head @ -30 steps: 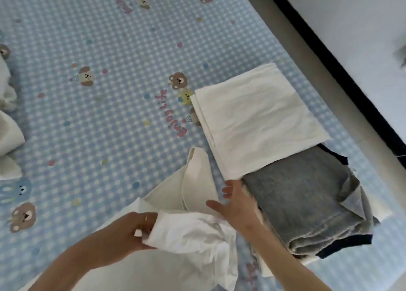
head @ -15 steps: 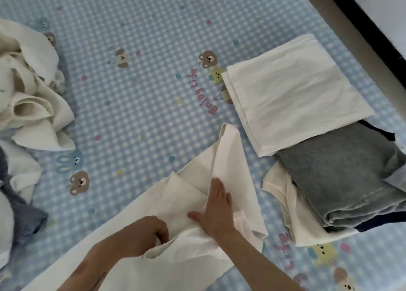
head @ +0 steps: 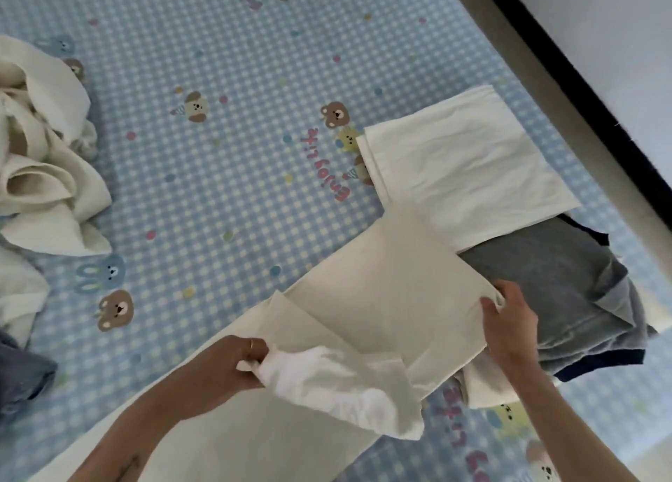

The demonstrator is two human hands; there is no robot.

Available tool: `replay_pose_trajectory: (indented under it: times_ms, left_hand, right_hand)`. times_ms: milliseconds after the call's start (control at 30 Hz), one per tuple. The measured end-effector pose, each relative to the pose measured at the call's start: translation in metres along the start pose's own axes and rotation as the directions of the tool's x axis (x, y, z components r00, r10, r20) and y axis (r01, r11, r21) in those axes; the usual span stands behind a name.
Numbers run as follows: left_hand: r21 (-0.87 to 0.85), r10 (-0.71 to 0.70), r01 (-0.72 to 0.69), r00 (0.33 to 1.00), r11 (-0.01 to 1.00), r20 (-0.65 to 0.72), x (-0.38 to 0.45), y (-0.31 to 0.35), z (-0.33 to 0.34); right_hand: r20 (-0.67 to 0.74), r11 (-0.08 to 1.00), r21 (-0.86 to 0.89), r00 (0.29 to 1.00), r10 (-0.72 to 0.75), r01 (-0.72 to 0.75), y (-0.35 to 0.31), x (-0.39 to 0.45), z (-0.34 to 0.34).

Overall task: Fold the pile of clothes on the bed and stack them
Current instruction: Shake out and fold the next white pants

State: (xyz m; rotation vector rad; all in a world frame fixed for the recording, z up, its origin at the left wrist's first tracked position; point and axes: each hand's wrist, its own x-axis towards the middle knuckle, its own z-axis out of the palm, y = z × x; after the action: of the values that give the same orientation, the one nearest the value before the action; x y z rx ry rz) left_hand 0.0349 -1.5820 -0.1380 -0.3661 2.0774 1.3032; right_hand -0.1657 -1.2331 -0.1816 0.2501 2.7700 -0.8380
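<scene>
- The left hand (head: pixel 232 363) is coming in from the lower left, with its fingers curled tight, and it is gripping a bunched white part of the long cream cloth garment (head: pixel 378 299).
- The right hand (head: pixel 509 321) is reaching in from the lower right; its thumb and fingers are pinching the far right corner of the same garment, just over the folded grey knit garment (head: pixel 552 281).
- The cream garment is lying on the blue checked bed sheet with bear prints (head: pixel 218 154), its long axis running from lower left to upper right, and its upper end is touching the folded white cloth (head: pixel 465 165).
- The folded white cloth is lying partly on the grey garment, near the right bed edge.
- A pile of unfolded cream clothes (head: pixel 43 161) is waiting at the left, well apart.
</scene>
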Motion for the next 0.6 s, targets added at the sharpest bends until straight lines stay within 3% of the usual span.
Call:
replay_pose_trajectory:
  times_ms: [67, 133, 167, 267, 367, 400, 533, 600]
  left_hand:
    - [-0.026, 0.036, -0.036, 0.999, 0.999, -0.012, 0.017, 0.014, -0.009]
    - [-0.056, 0.073, -0.074, 0.997, 0.996, -0.011, 0.036, 0.031, -0.016]
    - [-0.069, 0.094, -0.094, 0.996, 0.993, -0.002, 0.045, 0.04, -0.019]
    - [-0.073, 0.157, -0.153, 0.986, 0.986, 0.05, 0.069, 0.062, -0.028]
    - [-0.125, 0.166, -0.159, 0.985, 0.979, 0.048, 0.089, 0.075, -0.037]
    - [-0.133, 0.16, -0.155, 0.987, 0.979, 0.025, 0.094, 0.078, -0.039]
    - [-0.261, 0.042, -0.074, 0.991, 0.963, -0.129, 0.137, 0.093, -0.046]
    - [-0.249, 0.002, -0.052, 0.98, 0.967, -0.197, 0.167, 0.103, -0.042]
  right_hand:
    - [0.001, 0.99, -0.091, 0.994, -0.112, 0.111, 0.004, -0.005, -0.004]
    - [0.117, 0.944, 0.053, 0.937, -0.33, 0.326, -0.007, -0.025, 0.008]
    - [0.249, 0.923, 0.158, 0.89, -0.382, 0.351, -0.014, -0.035, 0.018]
    - [0.603, 0.917, 0.35, 0.704, -0.377, 0.191, -0.038, -0.051, 0.055]
    - [0.731, 0.932, 0.357, 0.602, -0.32, 0.062, -0.046, -0.04, 0.076]
    - [0.713, 0.929, 0.365, 0.624, -0.321, 0.06, -0.044, -0.036, 0.074]
    - [0.419, 0.927, 0.362, 0.872, -0.255, 0.097, -0.021, 0.001, 0.031]
    - [0.339, 0.958, 0.258, 0.917, -0.211, 0.125, -0.009, 0.023, 0.008]
